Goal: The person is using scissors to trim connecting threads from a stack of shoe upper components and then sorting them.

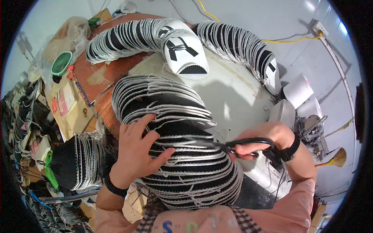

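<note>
A long, leaning stack of black fabric pieces with white stitched edges (pixel 194 176) fills the middle, running from the worktable down towards my body. My left hand (pixel 142 149) rests on its left side, fingers spread over the edges and closed on nothing. My right hand (pixel 262 136) is wrapped round the black handles of a pair of scissors (pixel 254 140). The blades point left, over or between the layers at the stack's right side. They are blurred, so I cannot tell whether they touch a thread. Loose white thread ends hang from several pieces.
Two curved rows of similar pieces (pixel 128 39) (pixel 233 40) lie on the table (pixel 237 89) at the back. White thread cones (pixel 297 91) and a sewing machine (pixel 268 174) stand right. Another black bundle (pixel 64 163) with a green clip lies left, near a green basket (pixel 61 63).
</note>
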The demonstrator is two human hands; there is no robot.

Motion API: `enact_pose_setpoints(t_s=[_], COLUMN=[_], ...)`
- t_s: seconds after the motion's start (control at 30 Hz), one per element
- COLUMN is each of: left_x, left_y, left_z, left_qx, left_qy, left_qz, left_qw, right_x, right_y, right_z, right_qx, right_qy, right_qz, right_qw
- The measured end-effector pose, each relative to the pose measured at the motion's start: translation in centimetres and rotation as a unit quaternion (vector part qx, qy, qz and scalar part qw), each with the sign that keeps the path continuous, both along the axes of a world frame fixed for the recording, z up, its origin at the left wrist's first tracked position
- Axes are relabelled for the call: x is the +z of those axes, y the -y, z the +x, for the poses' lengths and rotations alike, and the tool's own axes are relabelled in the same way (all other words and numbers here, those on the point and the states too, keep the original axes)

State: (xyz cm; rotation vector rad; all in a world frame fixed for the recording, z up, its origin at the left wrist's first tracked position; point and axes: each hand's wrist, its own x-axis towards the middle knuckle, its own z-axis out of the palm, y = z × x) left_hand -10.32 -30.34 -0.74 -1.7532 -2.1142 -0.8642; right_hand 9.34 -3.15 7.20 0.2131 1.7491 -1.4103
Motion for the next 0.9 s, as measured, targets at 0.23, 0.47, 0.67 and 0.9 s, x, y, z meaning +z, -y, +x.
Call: enact_pose_setpoints(t_s=[0.23,0.47,0.67,0.9], left_x=[0.0,-0.8,-0.9,0.2], left_y=[0.1,0.3,0.3,-1.2], left_z=[0.3,-0.1,-0.2,0.5], left_qx=[0.002,-0.002,0.012,0.066], left_qy=[0.009,0.025,0.045,0.009], left_qz=[0.01,0.017,0.049,0.009], left_qw=[1.0,1.0,0.998,0.998], right_x=[-0.2,-4.0,1.6,-4.9], right_y=[0.2,2.5,-1.5,1.8], right_z=[-1.7,-6.5,-1.1,-7.7], right_qx=[0.01,0.026,0.007,-0.042], right_qy=[0.014,-0.199,-0.029,-0.059], right_qz=[0.151,0.254,0.11,0.191], right_qw=[0.988,0.946,0.994,0.979])
